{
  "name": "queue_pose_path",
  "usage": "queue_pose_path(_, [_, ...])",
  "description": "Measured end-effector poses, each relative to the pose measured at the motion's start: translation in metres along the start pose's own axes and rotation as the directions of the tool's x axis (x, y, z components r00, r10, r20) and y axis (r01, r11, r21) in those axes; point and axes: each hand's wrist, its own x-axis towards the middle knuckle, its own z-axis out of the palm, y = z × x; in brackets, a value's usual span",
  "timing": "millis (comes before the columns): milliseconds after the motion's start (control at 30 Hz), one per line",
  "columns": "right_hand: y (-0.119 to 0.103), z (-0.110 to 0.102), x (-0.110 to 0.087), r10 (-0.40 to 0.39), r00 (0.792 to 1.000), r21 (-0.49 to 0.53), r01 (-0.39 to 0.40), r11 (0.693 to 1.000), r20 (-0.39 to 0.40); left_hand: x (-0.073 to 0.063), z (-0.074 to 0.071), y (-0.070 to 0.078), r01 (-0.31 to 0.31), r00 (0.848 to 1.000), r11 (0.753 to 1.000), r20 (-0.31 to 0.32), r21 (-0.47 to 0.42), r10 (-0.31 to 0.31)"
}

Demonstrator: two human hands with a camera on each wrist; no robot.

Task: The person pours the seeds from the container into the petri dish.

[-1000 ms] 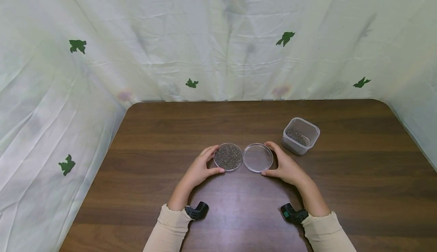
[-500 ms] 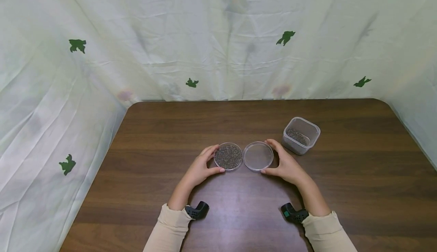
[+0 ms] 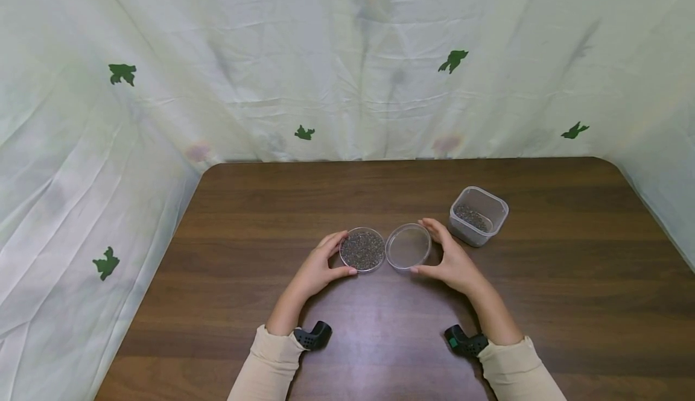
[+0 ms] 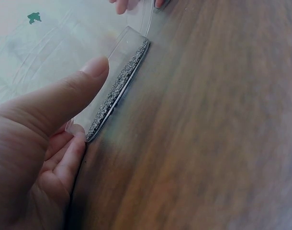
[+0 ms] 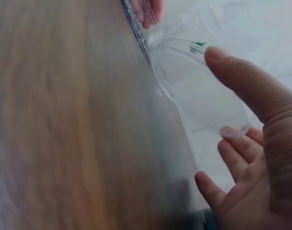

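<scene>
Granule-filled dish point(image 3: 362, 249) in left hand point(image 3: 320, 270); tilted clear lid point(image 3: 408, 246) in right hand point(image 3: 453, 263).

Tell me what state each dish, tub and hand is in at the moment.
Filled dish: flat on the table, uncovered, holding grey granules.
Clear dish: empty, tilted.
Plastic tub: upright, lidless, partly filled with granules.
Left hand: gripping the filled dish.
Right hand: gripping the clear dish.

Both hands point(image 3: 318, 271) point(image 3: 455, 265) in mirrored pinches
</scene>
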Motion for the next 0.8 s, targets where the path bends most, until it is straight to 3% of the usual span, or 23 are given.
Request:
queue_pose_path(167, [0.0,0.005,0.001,-0.038,0.999,0.052,0.04,0.998,-0.03,0.001,0.001,-0.01,-0.002,1.0,1.0,-0.001,0.001,0.002])
queue_pose_path(800, [-0.005,0.022,0.008,-0.113,0.989,0.189,0.129,0.973,-0.095,0.001,0.002,-0.004,-0.014,1.0,1.0,-0.023,-0.004,0.013])
